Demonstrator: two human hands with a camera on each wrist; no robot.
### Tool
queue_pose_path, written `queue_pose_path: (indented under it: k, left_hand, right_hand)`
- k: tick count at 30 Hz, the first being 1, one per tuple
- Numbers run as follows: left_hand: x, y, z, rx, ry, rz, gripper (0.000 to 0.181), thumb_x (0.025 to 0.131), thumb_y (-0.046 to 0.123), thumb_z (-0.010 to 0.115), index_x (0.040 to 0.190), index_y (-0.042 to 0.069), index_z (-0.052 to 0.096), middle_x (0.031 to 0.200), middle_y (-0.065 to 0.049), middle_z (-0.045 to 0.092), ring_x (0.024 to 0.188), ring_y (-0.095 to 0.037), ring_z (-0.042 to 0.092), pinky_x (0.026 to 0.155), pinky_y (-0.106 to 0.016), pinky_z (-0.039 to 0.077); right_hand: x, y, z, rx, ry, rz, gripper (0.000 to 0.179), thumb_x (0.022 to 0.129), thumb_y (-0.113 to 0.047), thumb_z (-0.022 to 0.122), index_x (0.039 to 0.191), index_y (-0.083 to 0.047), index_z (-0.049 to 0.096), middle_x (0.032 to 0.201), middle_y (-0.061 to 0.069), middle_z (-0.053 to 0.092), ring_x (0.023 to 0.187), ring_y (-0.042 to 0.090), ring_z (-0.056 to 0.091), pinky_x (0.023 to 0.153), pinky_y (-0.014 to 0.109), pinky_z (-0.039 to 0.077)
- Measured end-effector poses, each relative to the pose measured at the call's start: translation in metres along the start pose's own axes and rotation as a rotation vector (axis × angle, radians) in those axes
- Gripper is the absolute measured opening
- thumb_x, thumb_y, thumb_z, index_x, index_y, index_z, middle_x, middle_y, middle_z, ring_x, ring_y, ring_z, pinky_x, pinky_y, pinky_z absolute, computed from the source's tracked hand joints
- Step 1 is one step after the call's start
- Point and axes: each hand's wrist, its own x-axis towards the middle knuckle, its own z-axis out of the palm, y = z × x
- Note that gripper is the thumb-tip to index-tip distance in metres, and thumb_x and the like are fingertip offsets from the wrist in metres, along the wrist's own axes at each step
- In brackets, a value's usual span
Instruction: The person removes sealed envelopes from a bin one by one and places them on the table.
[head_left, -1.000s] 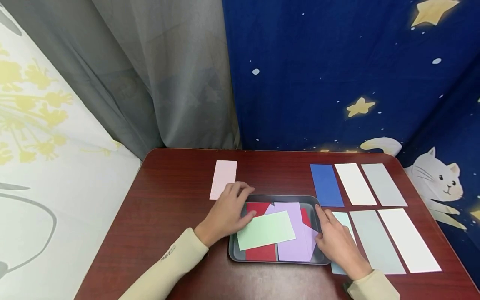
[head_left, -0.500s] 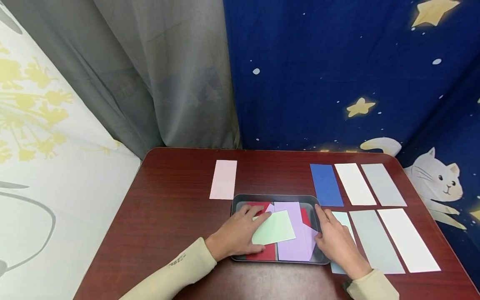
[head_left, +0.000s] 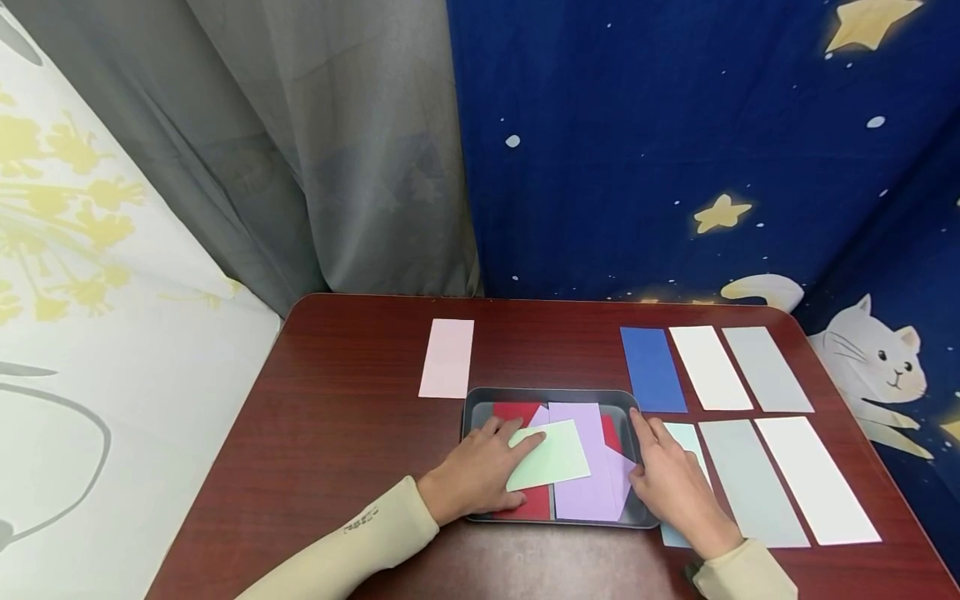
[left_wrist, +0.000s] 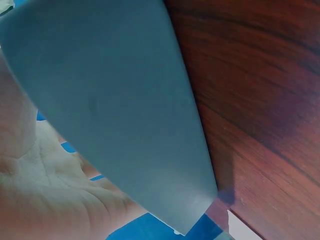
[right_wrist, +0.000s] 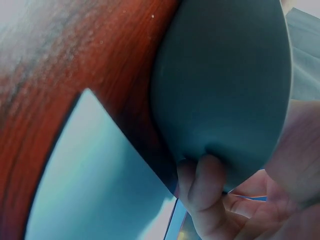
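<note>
The left hand (head_left: 480, 467) has moved inward from the far left corner of the rectangular dark grey tray (head_left: 558, 395), and now lies over the tray's left end; the right hand (head_left: 671, 487) stays at the right end. Nearest are two cream sleeves (head_left: 375, 533). The left hand's fingers are loosely spread, resting on the pale green rectangular paper card (head_left: 558, 457) and covering its left part. The right hand grips the tray's right wall, fingers curled against the outside. In the tray, the green card lies slantwise across lilac paper cards (head_left: 577, 500) and red paper pieces (head_left: 534, 503).

Right of the tray, a pale blue card (head_left: 677, 537), partly hidden by the right hand, a grey-green card (head_left: 753, 483) and a white card (head_left: 817, 481) form a row on the reddish-brown wood-grain tabletop (head_left: 352, 375). Beyond them lie a blue card (head_left: 653, 371), another white card (head_left: 711, 368) and a light grey card (head_left: 768, 369). A pale pink card (head_left: 447, 360) lies behind the tray's left end. Farthest hang a plain grey curtain (head_left: 375, 142) and a dark blue star-printed curtain (head_left: 600, 183).
</note>
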Motion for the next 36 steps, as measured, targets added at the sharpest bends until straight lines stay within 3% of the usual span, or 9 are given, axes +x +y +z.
queue_pose_path:
  k: [8,16,36]
  left_hand:
    - [-0.002,-0.001,0.003,0.034,0.056,0.028,0.078,0.092,0.051,0.084,0.159,0.020,0.059,0.145,-0.010,0.062,0.117,-0.027,0.061,0.089,-0.039,0.061]
    - [-0.002,-0.001,0.002,0.041,0.041,0.015,0.076,0.093,0.053,0.082,0.159,0.023,0.059,0.146,-0.007,0.059,0.116,-0.027,0.059,0.085,-0.041,0.058]
    - [0.000,-0.002,-0.010,0.054,0.083,0.042,0.075,0.095,0.055,0.075,0.162,0.025,0.057,0.149,-0.007,0.059,0.121,-0.027,0.057,0.090,-0.045,0.056]
  right_hand:
    - [0.000,-0.001,0.000,0.000,-0.005,0.004,0.083,0.077,0.010,0.083,0.154,0.013,0.051,0.118,0.022,0.062,0.053,0.012,0.044,0.047,0.029,0.043]
    - [0.000,-0.001,0.000,-0.001,-0.003,0.004,0.083,0.078,0.010,0.082,0.155,0.013,0.051,0.118,0.021,0.062,0.053,0.013,0.044,0.047,0.029,0.043]
    - [0.001,-0.002,-0.001,0.002,-0.020,0.020,0.083,0.079,0.009,0.082,0.156,0.013,0.050,0.123,0.024,0.062,0.054,0.014,0.046,0.048,0.030,0.044]
